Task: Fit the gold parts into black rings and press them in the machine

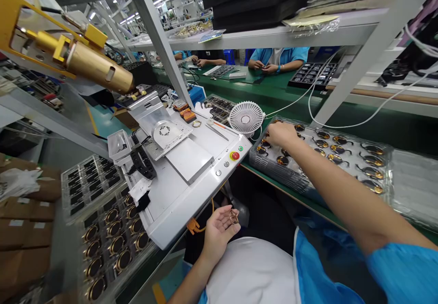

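My left hand (pixel 221 229) is low in front of my body, palm up, fingers curled around a small copper-coloured metal ring (pixel 234 216). To the right, my right hand (pixel 282 134) reaches down into the far left corner of a clear plastic tray (pixel 297 181). Its fingers are bent together among the parts there; what they pinch, if anything, is hidden. Round black-and-gold parts with short dark tails (pixel 337 149) lie in rows in this tray. The tray seems to rest on a stack of similar ones.
A white bench machine (pixel 185 203) with a red stop button (pixel 235 156) stands left of centre, under a gold cylinder head (pixel 99 67). A small white fan (pixel 246 118) adjoins the tray. Lower left are trays of gold-rimmed discs (pixel 116 244). Co-workers sit across the green bench (pixel 273 90).
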Demonstrator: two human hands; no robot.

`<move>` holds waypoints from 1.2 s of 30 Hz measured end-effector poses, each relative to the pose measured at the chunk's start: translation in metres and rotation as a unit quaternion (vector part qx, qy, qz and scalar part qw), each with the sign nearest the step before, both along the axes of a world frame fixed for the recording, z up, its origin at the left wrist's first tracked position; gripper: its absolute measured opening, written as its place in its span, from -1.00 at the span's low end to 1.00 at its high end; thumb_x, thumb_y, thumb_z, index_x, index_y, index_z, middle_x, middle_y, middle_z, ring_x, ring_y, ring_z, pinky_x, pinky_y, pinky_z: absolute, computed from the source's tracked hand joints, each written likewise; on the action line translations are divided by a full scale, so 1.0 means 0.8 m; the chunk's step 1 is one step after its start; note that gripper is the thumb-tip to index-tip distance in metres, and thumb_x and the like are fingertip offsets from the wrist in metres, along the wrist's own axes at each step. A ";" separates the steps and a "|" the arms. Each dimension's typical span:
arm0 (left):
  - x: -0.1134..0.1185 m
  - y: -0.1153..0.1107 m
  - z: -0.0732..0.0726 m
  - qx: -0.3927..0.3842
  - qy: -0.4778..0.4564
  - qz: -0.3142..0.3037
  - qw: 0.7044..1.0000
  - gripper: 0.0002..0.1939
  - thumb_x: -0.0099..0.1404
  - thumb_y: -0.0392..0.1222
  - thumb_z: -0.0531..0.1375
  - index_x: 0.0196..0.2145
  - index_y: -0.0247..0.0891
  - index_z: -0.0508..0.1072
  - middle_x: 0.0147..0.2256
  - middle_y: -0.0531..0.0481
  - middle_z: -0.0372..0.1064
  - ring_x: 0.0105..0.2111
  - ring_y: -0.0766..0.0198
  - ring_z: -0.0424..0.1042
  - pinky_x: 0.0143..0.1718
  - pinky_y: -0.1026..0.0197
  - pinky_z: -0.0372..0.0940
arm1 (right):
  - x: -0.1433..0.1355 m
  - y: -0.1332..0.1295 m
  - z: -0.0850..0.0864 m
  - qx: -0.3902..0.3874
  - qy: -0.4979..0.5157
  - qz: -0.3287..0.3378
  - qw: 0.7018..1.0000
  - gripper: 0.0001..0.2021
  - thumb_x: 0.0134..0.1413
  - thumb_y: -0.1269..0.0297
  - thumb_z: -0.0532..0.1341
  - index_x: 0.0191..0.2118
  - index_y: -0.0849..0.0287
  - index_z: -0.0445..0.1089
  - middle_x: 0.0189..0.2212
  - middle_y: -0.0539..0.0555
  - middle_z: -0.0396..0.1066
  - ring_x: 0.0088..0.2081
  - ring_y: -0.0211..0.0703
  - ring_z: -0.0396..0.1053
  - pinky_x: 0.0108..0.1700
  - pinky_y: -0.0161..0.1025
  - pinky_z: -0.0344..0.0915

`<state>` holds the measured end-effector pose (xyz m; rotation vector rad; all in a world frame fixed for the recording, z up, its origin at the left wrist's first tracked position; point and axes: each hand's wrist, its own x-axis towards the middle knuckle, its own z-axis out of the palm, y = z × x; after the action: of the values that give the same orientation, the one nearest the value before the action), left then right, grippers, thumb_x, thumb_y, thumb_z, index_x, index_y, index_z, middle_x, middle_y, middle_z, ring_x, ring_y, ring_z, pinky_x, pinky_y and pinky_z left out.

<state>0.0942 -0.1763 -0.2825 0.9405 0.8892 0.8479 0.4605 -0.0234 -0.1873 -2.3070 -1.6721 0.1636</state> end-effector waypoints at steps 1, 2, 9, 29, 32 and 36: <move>0.002 0.000 0.002 -0.001 -0.003 -0.002 1.000 -0.43 0.01 -0.18 0.56 -0.03 -0.25 0.53 -0.05 -0.22 0.60 0.01 0.03 0.58 0.14 -0.02 0.41 | -0.002 -0.001 -0.002 0.009 0.001 -0.003 1.000 -0.93 -0.01 0.38 0.39 -0.41 0.20 0.51 -0.33 0.32 0.51 -0.12 0.25 0.44 -0.01 0.10 0.32; 0.003 -0.001 0.004 -0.001 -0.006 -0.003 1.000 -0.44 0.01 -0.18 0.56 -0.03 -0.25 0.53 -0.06 -0.22 0.60 0.01 0.03 0.58 0.13 -0.02 0.41 | -0.003 -0.002 -0.002 0.021 0.005 -0.008 1.000 -0.96 0.01 0.39 0.37 -0.40 0.18 0.51 -0.34 0.31 0.51 -0.14 0.25 0.44 -0.02 0.11 0.32; -0.005 0.001 0.015 -0.007 -0.041 -0.011 0.999 -0.51 0.03 -0.22 0.56 -0.08 -0.24 0.56 -0.10 -0.16 0.60 -0.04 0.08 0.60 0.08 0.03 0.42 | -0.033 -0.071 0.009 0.096 0.109 0.027 0.989 -0.74 0.22 0.42 0.11 -0.10 0.20 0.53 -0.35 0.21 0.55 -0.26 0.08 0.51 -0.13 -0.07 0.41; 0.005 0.021 0.060 0.011 -0.175 -0.131 0.976 -0.10 -0.10 0.01 0.60 0.20 -0.02 0.46 0.29 -0.21 0.28 -0.15 0.13 0.62 -0.16 0.21 0.44 | -0.189 -0.191 -0.025 0.238 0.394 0.290 0.839 -0.85 0.30 0.43 0.23 -0.22 0.10 0.56 -0.22 0.09 0.54 -0.26 -0.16 0.52 -0.24 -0.25 0.45; -0.004 0.022 0.056 -0.006 -0.174 -0.136 0.975 -0.12 -0.13 0.02 0.61 0.15 -0.16 0.51 0.00 -0.20 0.53 -0.18 0.10 0.62 -0.15 0.19 0.44 | -0.196 -0.193 -0.021 0.205 0.379 0.340 0.836 -0.85 0.33 0.44 0.19 -0.26 0.13 0.47 -0.23 0.10 0.49 -0.24 -0.18 0.48 -0.21 -0.26 0.41; -0.019 0.024 0.051 -0.018 -0.167 -0.098 0.981 -0.12 -0.11 0.02 0.61 0.14 -0.28 0.50 -0.25 -0.17 0.60 -0.18 0.05 0.63 -0.16 0.18 0.42 | -0.207 -0.169 -0.015 0.198 0.359 0.346 0.844 -0.87 0.35 0.37 0.12 -0.28 0.14 0.35 -0.16 0.16 0.43 -0.18 -0.12 0.42 -0.15 -0.19 0.37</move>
<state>0.0792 -0.1570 -0.2416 0.8096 0.5121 0.7871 0.2946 -0.1586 -0.1990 -1.0434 -1.7811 0.6635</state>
